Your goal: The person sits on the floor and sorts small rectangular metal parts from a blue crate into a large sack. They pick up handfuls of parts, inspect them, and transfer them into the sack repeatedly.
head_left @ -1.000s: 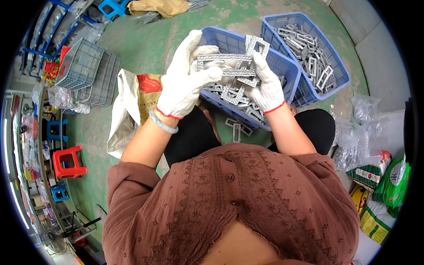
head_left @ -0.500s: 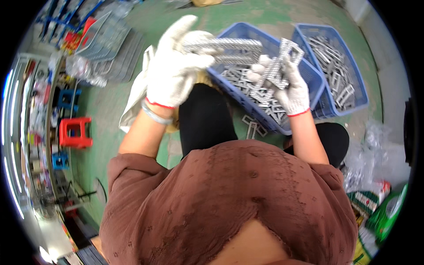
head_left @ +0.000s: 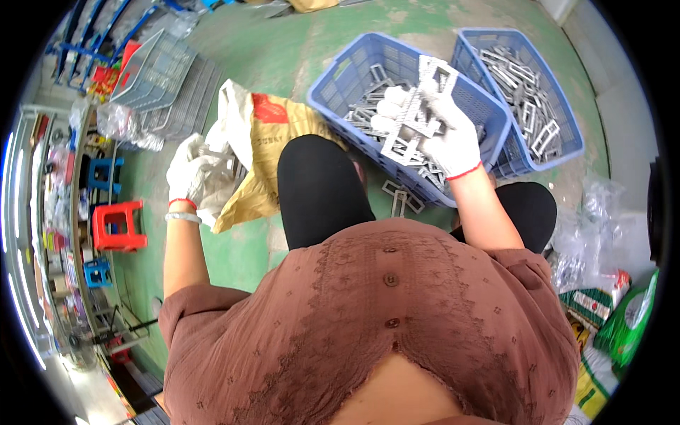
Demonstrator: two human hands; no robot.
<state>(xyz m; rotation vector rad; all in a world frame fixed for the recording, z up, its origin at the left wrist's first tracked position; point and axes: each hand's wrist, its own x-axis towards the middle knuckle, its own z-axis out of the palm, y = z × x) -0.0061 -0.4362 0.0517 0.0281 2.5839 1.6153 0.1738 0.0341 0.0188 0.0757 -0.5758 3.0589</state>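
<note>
My right hand point(head_left: 453, 138), in a white knit glove, is closed round several rectangular metal frames point(head_left: 407, 120) with slotted openings. It holds them above a blue plastic crate point(head_left: 407, 46) with more such frames inside. Over at the left, my gloved left hand point(head_left: 188, 170) is at the mouth of a yellow-and-white sack point(head_left: 268, 152). Its fingers are curled on what looks like the end of a metal frame point(head_left: 214, 151), partly hidden by the glove and the sack. Greyish metal pieces show inside the sack's mouth.
A second blue crate point(head_left: 575, 134) full of metal frames stands at the right. Loose frames point(head_left: 401, 198) lie on the green floor by my knee. Clear plastic bags point(head_left: 588, 241) lie at the right wall. A red stool point(head_left: 119, 227) and grey crate point(head_left: 154, 71) stand left.
My left hand has moved left and down from beside the crate to the sack's mouth, carrying the frames away. My right hand has lowered slightly, still gripping its frames.
</note>
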